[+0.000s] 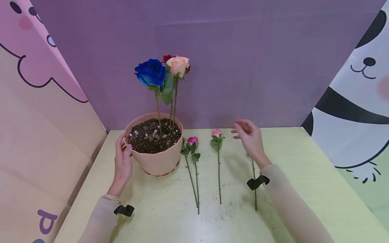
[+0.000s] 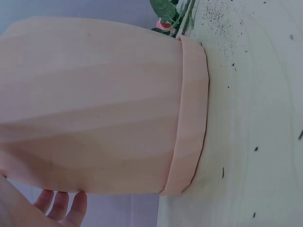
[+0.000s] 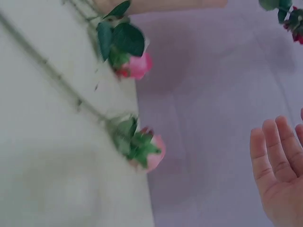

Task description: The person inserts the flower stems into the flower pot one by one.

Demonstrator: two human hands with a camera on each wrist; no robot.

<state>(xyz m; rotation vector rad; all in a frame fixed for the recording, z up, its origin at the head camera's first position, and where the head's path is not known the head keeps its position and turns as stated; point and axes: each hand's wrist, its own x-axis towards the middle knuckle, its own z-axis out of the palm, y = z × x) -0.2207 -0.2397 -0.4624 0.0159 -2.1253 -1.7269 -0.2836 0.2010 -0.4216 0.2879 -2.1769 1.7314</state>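
One hand, the left hand (image 1: 123,162), should hold the pot (image 1: 159,163) still with its bent fingers. The right hand (image 1: 251,139) has loose, empty fingers.

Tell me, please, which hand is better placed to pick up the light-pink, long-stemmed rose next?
Probably the right hand: it is empty and hovers near this rose, while the left hand holds the round, peach-coloured pot.

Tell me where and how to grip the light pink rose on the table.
Best pinch the light pink rose mid-stem, below its leaves, probably from above and the right: the stem is thin, straight and leafless there, the right hand hovers on that side, and the dark pink rose lies left.
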